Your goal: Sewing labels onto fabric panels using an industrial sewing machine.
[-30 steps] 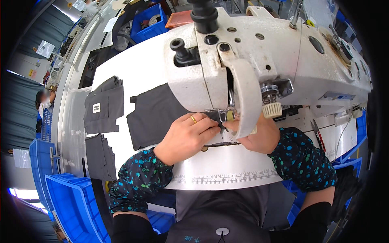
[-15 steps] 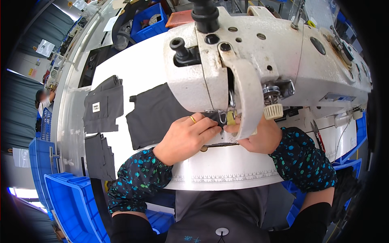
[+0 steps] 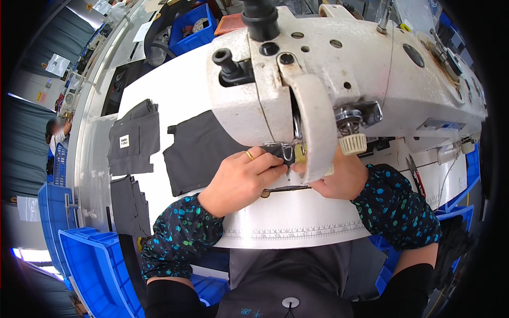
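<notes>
A dark grey cloth piece [image 3: 199, 150] lies flat on the white table and runs under the head of a white sewing machine [image 3: 318, 69]. At the presser foot [image 3: 287, 151], my left hand [image 3: 241, 177] pinches the cloth's edge, its fingertips bunched just left of the needle area. My right hand [image 3: 342, 177] is curled close on the other side, its fingertips at the same edge. A curved white lever [image 3: 316, 127] hides part of that hand. Between the hands, a small yellowish part [image 3: 300, 153] shows beside the foot.
Left of the cloth lie a dark piece with a white label [image 3: 133, 139] and a stack of dark pieces [image 3: 130, 205]. Red-handled scissors [image 3: 416, 176] rest at the right. A ruler strip [image 3: 297, 233] lines the front edge. Blue bins [image 3: 98, 270] stand at the left; another person [image 3: 57, 132] sits far left.
The machine appears slightly farther left in the picture, as the view has shifted a little. Both hands stay at the presser foot with almost the same grip.
</notes>
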`<action>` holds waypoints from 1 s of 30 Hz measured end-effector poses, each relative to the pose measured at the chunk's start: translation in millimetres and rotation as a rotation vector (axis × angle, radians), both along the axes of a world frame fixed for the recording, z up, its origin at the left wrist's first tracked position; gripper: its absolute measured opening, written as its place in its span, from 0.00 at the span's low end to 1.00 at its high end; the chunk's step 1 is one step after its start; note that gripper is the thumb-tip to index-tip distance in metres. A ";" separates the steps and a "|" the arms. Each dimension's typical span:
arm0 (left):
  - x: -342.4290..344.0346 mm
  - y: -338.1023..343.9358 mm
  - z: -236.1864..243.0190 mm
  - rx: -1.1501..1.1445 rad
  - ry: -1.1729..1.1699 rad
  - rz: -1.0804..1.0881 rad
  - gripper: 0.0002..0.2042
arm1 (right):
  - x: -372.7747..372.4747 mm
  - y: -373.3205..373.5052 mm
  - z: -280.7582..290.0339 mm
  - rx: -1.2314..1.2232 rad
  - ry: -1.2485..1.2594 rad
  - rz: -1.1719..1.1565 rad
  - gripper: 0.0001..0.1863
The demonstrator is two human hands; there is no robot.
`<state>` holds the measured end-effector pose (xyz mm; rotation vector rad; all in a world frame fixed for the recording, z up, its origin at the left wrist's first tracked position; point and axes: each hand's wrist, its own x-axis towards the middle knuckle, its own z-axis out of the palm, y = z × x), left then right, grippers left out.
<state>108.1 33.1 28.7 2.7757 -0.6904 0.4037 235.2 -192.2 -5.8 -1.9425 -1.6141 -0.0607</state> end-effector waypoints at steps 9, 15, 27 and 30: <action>-0.1 -0.6 4.0 0.052 -0.007 -0.023 0.19 | -0.8 1.5 -3.4 -0.027 -0.034 -0.005 0.13; 6.1 1.5 1.4 0.062 -0.016 0.006 0.17 | -0.5 5.4 -7.7 -0.033 -0.066 -0.058 0.11; 9.7 4.8 -6.4 0.062 0.009 0.096 0.14 | 2.1 12.7 -7.7 0.074 -0.102 -0.120 0.09; 10.7 5.6 -6.3 0.052 0.024 0.104 0.14 | 2.4 13.6 -8.9 0.079 -0.150 -0.115 0.09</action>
